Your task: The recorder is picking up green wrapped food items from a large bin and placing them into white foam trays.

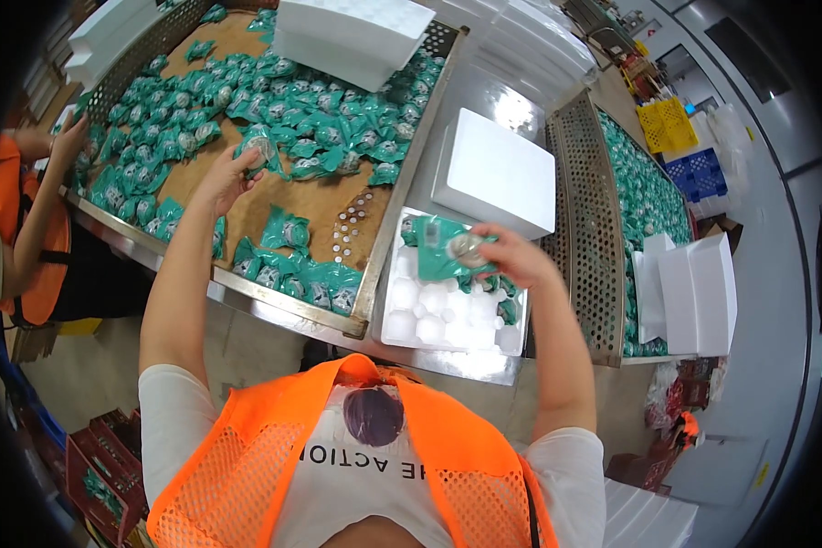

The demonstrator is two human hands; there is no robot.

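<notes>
My left hand (pixel 225 181) is closed on a green plastic packet (pixel 262 150) with a pale, round, egg-like lump inside, just above the large bin (pixel 367 301). Many such packets (pixel 324 132) lie in piles on its brown lining. My right hand (pixel 519 257) pinches another green packet (pixel 441 248) by its edge over a white foam tray (pixel 402 334) with rounded pockets. Several packets sit in the tray's far and right pockets, partly hidden by the held packet and my hand. The near pockets show bare white foam.
A white foam box (pixel 495 173) stands just beyond the tray; another foam block (pixel 347 41) rests over the bin. To the right is a second perforated bin (pixel 586 228) of packets, with foam pieces (pixel 694 292) at its near end. A co-worker's hand (pixel 68 142) reaches into the left side.
</notes>
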